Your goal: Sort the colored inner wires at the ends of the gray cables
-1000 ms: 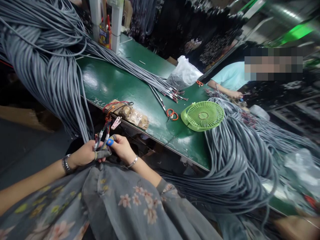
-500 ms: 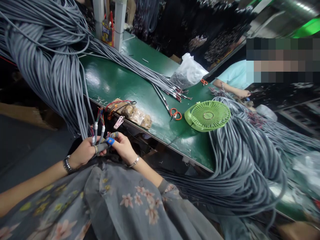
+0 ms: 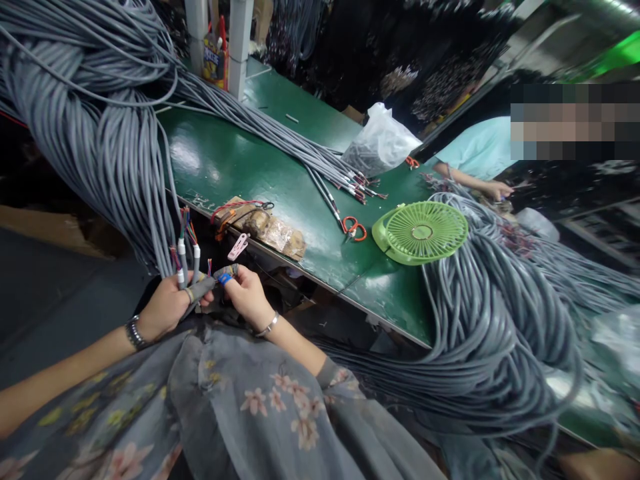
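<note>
My left hand (image 3: 165,303) is closed around several grey cables (image 3: 196,259), their white-banded ends and coloured wires (image 3: 187,227) standing up above the fist. A grey cover with a yellowish band wraps its thumb. Close beside it, my right hand (image 3: 247,293) is pinched shut at the thin coloured wires (image 3: 209,267) of another cable end between the hands. Blue tape (image 3: 225,278) covers the right thumb, and a grey wrap covers the index finger. The fingers hide exactly where the wires are gripped.
The green table (image 3: 200,150) carries a cable bundle (image 3: 280,140), orange-handled scissors (image 3: 354,229), a green fan (image 3: 425,232), a plastic bag (image 3: 383,140) and a pink clip (image 3: 239,247) at its edge. Thick cable coils (image 3: 480,320) hang right. A co-worker's hand (image 3: 495,190) is across the table.
My left hand and its cables have shifted slightly left, and the gap between my fingertips has widened a little. The camera view has turned slightly. The co-worker's hand remains at the wires.
</note>
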Demonstrator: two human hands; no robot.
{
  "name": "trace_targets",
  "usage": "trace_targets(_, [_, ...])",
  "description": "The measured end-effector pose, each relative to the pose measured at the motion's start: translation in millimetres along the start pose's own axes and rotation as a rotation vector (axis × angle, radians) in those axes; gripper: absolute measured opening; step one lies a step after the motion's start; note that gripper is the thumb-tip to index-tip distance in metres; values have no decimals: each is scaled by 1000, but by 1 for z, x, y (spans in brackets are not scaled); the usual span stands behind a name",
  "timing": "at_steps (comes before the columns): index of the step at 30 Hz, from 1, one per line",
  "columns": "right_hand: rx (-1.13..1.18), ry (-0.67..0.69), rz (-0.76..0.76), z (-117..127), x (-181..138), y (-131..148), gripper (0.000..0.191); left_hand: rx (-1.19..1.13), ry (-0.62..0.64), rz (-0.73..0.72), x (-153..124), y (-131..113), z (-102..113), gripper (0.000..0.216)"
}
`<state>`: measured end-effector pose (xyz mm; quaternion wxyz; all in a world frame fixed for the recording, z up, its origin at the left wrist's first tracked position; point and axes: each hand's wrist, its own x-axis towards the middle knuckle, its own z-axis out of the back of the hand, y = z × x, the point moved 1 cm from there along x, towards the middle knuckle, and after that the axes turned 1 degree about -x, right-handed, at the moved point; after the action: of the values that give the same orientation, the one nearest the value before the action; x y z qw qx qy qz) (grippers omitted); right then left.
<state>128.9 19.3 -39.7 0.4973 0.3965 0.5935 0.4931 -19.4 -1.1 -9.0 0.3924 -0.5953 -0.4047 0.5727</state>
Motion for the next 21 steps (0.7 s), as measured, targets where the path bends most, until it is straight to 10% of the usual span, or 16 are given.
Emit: trace_targets(21, [211, 22, -69, -2, 2, -1, 47, 76, 30, -61, 3, 5, 0, 31])
